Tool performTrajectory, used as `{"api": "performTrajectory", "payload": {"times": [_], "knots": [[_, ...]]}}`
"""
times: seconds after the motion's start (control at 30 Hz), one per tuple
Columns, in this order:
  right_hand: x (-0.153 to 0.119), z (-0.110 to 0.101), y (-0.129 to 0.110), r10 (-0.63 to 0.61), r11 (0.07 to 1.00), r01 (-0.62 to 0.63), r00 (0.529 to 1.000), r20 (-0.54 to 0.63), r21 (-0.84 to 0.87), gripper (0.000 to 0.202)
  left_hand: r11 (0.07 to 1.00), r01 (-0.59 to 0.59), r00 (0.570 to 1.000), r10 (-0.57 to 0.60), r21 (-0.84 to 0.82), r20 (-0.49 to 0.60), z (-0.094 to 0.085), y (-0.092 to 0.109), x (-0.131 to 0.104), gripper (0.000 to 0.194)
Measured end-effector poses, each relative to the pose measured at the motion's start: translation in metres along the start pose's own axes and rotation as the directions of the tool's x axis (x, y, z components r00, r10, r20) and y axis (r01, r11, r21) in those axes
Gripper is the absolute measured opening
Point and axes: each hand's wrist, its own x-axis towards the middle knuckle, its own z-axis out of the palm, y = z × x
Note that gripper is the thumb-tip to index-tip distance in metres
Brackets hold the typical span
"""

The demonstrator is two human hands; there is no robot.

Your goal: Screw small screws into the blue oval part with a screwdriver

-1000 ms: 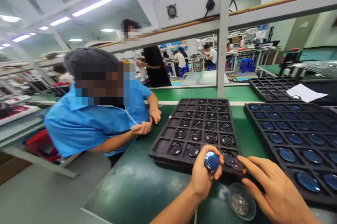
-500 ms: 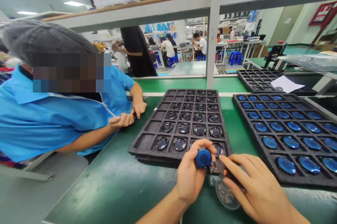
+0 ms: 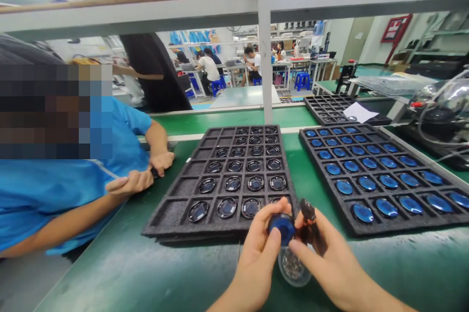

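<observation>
1. Left hand: closed on a small round blue-faced lens part with a dark rim. I see thumb and fingers pinching it at the edge, above the green surface and just in front of the near tray.
2. Right hand: clamped around a short dark tool with an orange band, which stands upright, its tip just beside the lens part.
3. Handling, by my judgement: the lens part looks light, rigid and smooth-faced, so probably slippery and easily scratched or smudged. I would hold it by the dark rim only and keep fingers off the blue face.
4. Small clear round dish: sits on the surface directly below both hands and holds a heap of tiny grey metal pieces, too small to identify.
5. Black foam compartment tray, centre: the right-hand columns each hold one dark ringed round part per cell; the left columns are unfilled.
6. Black foam compartment tray, right: every visible cell holds one blue disc.
7. Further black tray behind: a white paper sheet lies on it.
8. Co-worker in a blue shirt: leaning on the surface at left, own hands together, well apart from mine.
</observation>
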Motion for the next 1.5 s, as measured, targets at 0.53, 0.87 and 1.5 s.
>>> {"api": "performTrajectory", "payload": {"times": [0.53,0.87,1.5], "knots": [[0.001,-0.011,-0.002,0.060,0.998,-0.058,0.985,0.161,-0.015,0.010,0.945,0.269,0.905,-0.314,0.188,0.287,-0.004,0.020,0.001,0.068],[0.009,-0.027,0.008,-0.537,0.359,0.538,0.788,0.302,-0.763,0.032,0.988,0.144,0.988,-0.147,-0.056,-0.042,-0.003,0.014,0.009,0.052],[0.005,-0.015,0.004,-0.571,0.201,0.540,0.742,0.350,-0.817,0.031,0.971,0.162,0.981,-0.139,0.177,-0.132,0.004,0.015,0.004,0.049]]}}
